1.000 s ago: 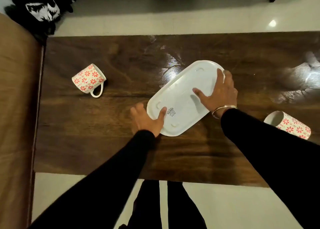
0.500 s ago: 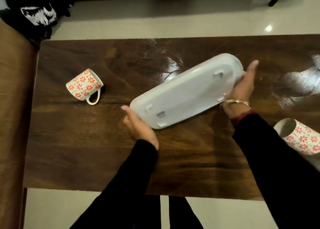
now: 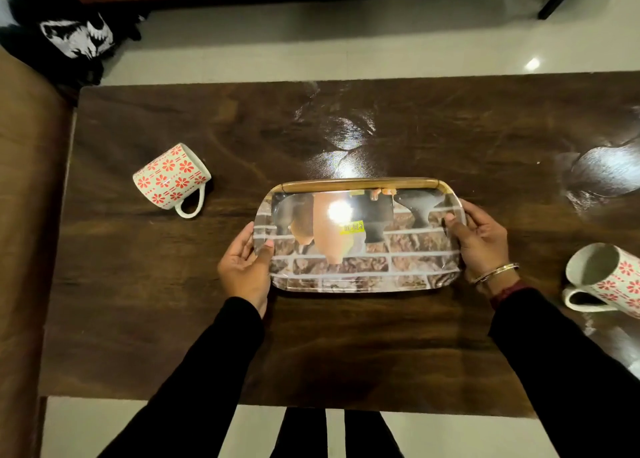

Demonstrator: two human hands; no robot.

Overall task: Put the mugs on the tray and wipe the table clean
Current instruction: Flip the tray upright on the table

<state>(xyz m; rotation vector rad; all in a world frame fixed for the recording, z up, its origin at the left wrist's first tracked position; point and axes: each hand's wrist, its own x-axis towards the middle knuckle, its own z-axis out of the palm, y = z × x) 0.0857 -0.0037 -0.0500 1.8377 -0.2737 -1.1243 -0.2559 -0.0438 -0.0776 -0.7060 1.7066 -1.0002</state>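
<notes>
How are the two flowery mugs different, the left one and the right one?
The left mug shows only its flowery outside; the right mug points its open mouth toward the tray, so you see inside. The left mug is whole in view; the right mug is cut off by the picture's edge. Both are white with red flowers and lie on their sides on the table, off the tray.

**A living room at home**

A low, dark wooden coffee table [image 3: 346, 353] stands on a glossy pale tiled floor [image 3: 277, 52], with a brown upholstered seat [image 3: 24, 215] along its left end. A black printed garment [image 3: 76, 35] lies heaped past the table's far left corner. The flower-patterned left mug [image 3: 169, 177], the matching right mug [image 3: 613, 277] and a picture-printed serving tray [image 3: 363, 267] are household tableware.
</notes>
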